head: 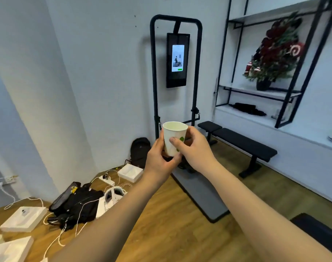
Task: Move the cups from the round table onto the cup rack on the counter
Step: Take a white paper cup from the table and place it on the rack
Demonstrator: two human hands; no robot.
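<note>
A white paper cup (172, 135) with green marks is held upright in mid-air at the centre of the head view, its mouth open and empty. My left hand (159, 159) grips it from the left and underneath. My right hand (193, 150) holds it from the right, thumb across the front. Both arms stretch forward. Neither the round table nor the cup rack is in view.
A black exercise frame with a lit screen (177, 59) stands against the wall ahead, with a grey mat (201, 193) below. A black bench (242, 142) sits right. A white counter ledge (293, 129) runs under black shelving. Bags, cables and white boxes (23, 218) litter the floor left.
</note>
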